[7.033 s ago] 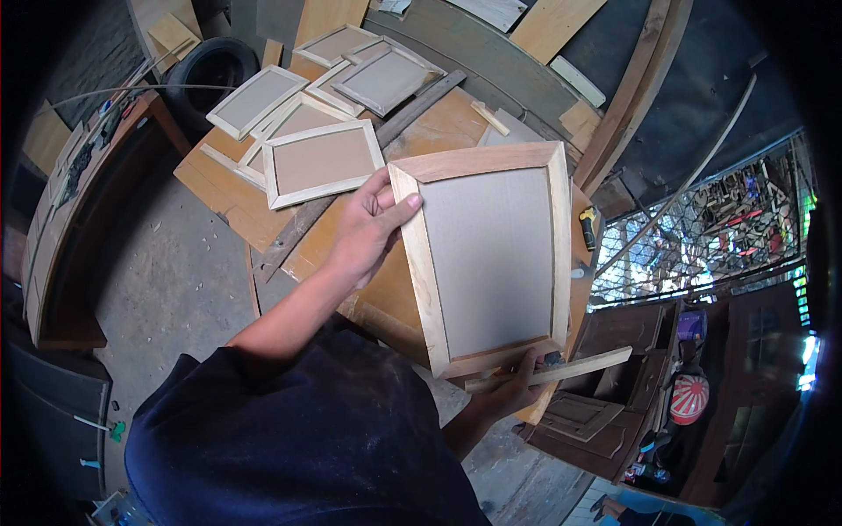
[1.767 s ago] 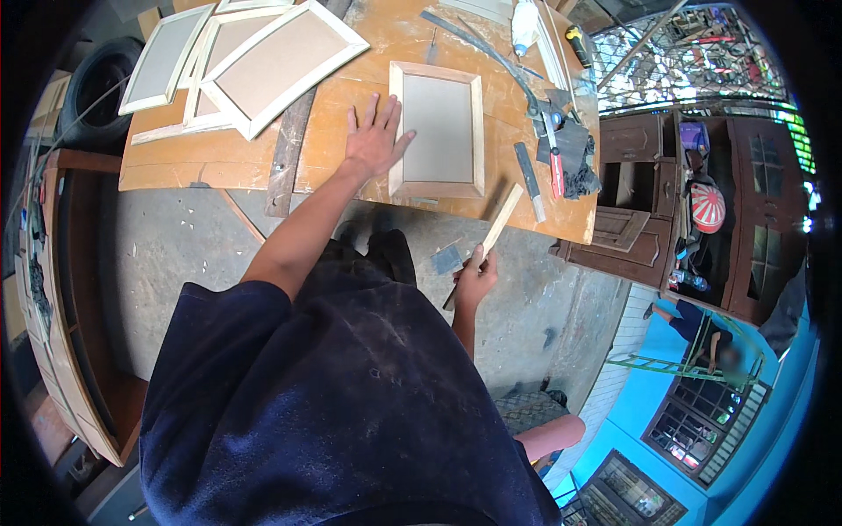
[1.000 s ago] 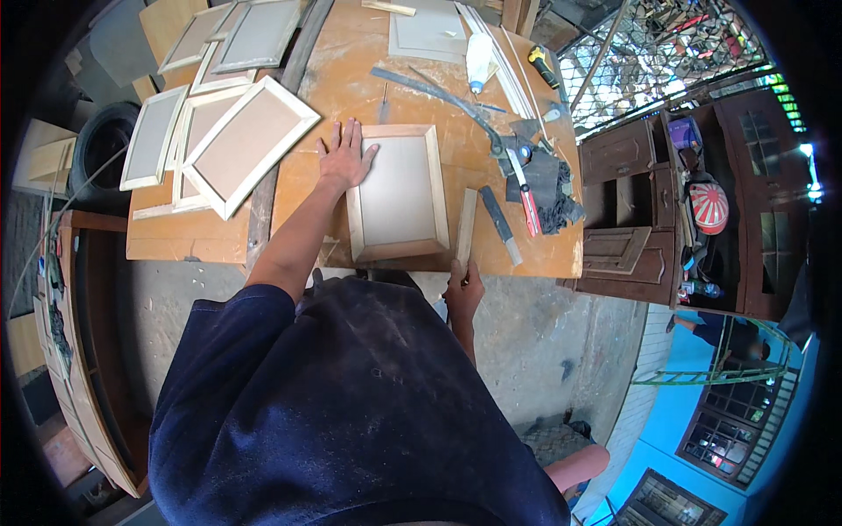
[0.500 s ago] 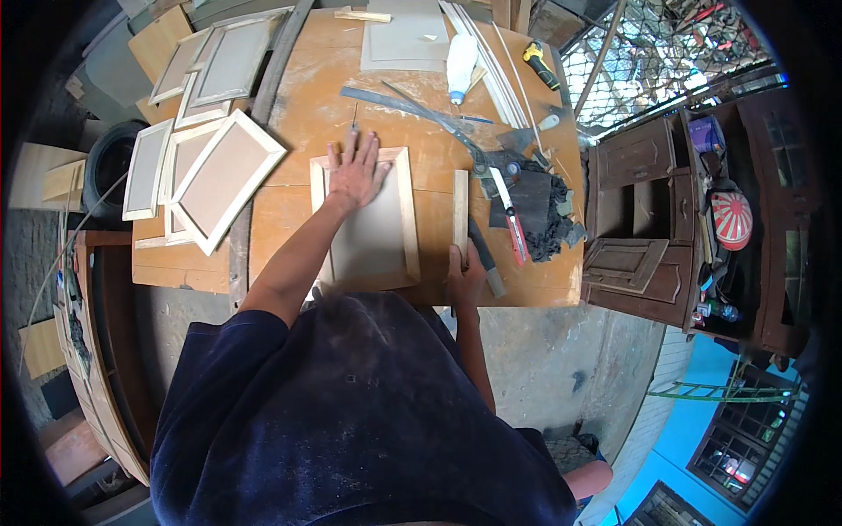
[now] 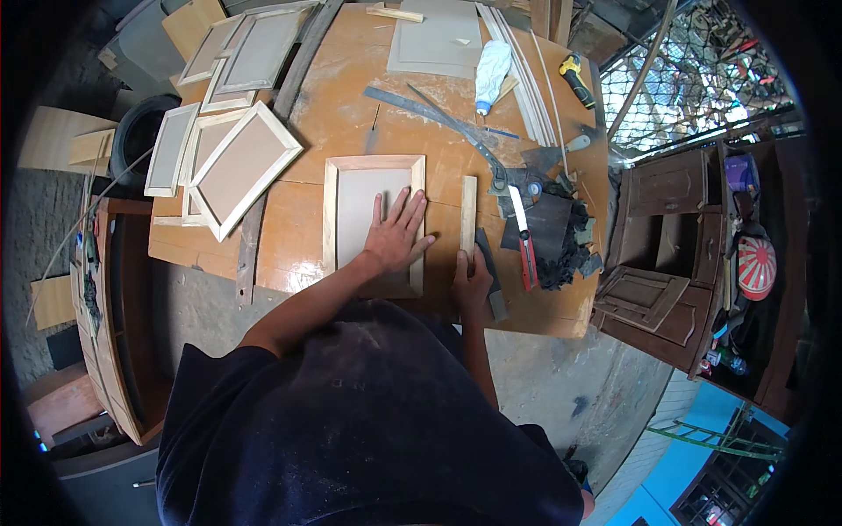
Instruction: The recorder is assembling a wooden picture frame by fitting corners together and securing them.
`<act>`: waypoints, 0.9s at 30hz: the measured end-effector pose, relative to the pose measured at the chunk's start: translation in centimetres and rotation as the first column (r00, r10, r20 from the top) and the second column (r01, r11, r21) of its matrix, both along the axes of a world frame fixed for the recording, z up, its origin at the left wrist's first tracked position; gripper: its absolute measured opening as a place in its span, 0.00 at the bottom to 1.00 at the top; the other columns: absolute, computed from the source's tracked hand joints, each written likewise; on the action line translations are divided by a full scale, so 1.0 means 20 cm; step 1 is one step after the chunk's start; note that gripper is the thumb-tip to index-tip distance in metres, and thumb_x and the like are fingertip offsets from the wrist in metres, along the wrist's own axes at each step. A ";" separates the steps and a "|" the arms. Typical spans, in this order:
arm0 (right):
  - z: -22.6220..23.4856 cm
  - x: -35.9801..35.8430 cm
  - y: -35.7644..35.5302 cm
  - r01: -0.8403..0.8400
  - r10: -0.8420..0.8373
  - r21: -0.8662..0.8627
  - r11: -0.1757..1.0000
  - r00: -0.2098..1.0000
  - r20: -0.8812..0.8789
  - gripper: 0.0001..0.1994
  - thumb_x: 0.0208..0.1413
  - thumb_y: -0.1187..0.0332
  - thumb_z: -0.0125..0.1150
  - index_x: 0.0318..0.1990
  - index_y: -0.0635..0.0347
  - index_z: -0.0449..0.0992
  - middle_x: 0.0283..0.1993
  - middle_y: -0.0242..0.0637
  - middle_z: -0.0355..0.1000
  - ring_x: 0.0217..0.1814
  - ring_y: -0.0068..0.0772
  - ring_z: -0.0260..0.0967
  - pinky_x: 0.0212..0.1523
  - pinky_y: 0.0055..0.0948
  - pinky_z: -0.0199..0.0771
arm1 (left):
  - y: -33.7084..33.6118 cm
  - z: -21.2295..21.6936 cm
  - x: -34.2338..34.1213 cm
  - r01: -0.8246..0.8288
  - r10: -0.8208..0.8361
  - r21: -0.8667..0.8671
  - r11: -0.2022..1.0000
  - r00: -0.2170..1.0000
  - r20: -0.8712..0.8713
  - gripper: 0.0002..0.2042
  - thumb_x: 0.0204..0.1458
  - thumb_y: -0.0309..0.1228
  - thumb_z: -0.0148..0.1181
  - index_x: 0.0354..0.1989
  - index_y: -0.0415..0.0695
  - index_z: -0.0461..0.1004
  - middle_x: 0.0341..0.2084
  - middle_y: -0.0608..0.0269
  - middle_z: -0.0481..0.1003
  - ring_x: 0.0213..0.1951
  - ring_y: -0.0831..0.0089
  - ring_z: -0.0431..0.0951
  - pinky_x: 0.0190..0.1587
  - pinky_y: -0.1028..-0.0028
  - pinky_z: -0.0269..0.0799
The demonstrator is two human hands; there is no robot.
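A small rectangular wooden frame [image 5: 331,206] with a pale grey panel lies flat on the orange-brown worktable [image 5: 298,210] before me. My left hand [image 5: 395,235] rests on it with its fingers spread, lying over the panel and reaching the right rail. Just right of the frame, my right hand [image 5: 472,276] is closed around the near end of a narrow pale wooden stick [image 5: 469,210], which points away from me. Beside that hand lies a dark flat strip [image 5: 493,276]. A red-handled utility knife [image 5: 527,254] sits on dark, ragged sheets [image 5: 548,228] farther right.
Several similar frames [image 5: 245,171] overlap at the table's left. Beyond my work lie a metal ruler [image 5: 403,103], a white bottle [image 5: 493,74], long white strips [image 5: 522,79] and a yellow-black tool [image 5: 574,81]. A brown wooden cabinet [image 5: 667,237] stands to the right.
My left hand has slid from the frame's far part toward its right rail, nearer to me. The frame sits straighter now. My right hand keeps its hold on the stick.
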State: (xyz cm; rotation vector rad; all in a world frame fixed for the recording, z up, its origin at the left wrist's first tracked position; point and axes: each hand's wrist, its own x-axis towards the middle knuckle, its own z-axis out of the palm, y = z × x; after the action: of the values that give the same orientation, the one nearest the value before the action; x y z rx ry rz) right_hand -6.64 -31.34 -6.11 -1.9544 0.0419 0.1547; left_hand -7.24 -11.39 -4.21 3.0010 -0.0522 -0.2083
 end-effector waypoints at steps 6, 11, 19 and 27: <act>0.03 0.02 0.01 -0.033 0.034 -0.007 0.999 0.992 0.124 0.16 0.64 0.61 0.56 0.51 0.65 0.75 0.39 0.61 0.75 0.42 0.61 0.77 0.39 0.45 0.76 | -0.03 0.00 -0.10 -0.008 0.007 0.008 1.000 1.000 0.008 0.40 0.64 0.60 0.33 0.75 0.42 0.45 0.76 0.61 0.39 0.77 0.60 0.33 0.71 0.39 0.25; -0.08 0.05 0.00 -0.031 0.029 0.004 1.000 0.985 0.170 0.14 0.64 0.62 0.56 0.49 0.63 0.76 0.38 0.59 0.75 0.42 0.62 0.76 0.40 0.46 0.76 | -0.10 0.04 -0.17 0.014 -0.014 0.011 1.000 0.998 -0.063 0.40 0.64 0.60 0.33 0.75 0.41 0.44 0.76 0.60 0.40 0.77 0.59 0.33 0.71 0.39 0.26; -0.17 0.04 -0.01 0.024 -0.031 0.030 0.999 0.973 0.229 0.10 0.65 0.64 0.57 0.44 0.62 0.76 0.18 0.33 0.69 0.14 0.22 0.64 0.16 0.30 0.64 | -0.15 0.03 -0.32 0.087 -0.088 -0.012 0.996 0.994 -0.066 0.39 0.64 0.58 0.35 0.74 0.40 0.45 0.76 0.57 0.40 0.76 0.58 0.36 0.72 0.40 0.27; -0.05 0.01 0.00 0.038 -0.027 -0.073 0.997 0.988 0.150 0.20 0.62 0.57 0.58 0.53 0.63 0.76 0.40 0.60 0.76 0.43 0.63 0.75 0.45 0.48 0.75 | -0.14 0.02 -0.37 0.008 -0.021 -0.176 0.984 0.997 -0.072 0.38 0.55 0.42 0.52 0.71 0.35 0.49 0.74 0.45 0.42 0.75 0.49 0.40 0.74 0.48 0.37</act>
State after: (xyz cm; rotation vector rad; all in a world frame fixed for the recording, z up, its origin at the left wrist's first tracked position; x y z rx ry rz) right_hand -6.47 -31.35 -7.12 -2.0349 -0.0186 -0.0147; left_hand -14.70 -14.27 -3.89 2.8153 -0.0808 -0.2986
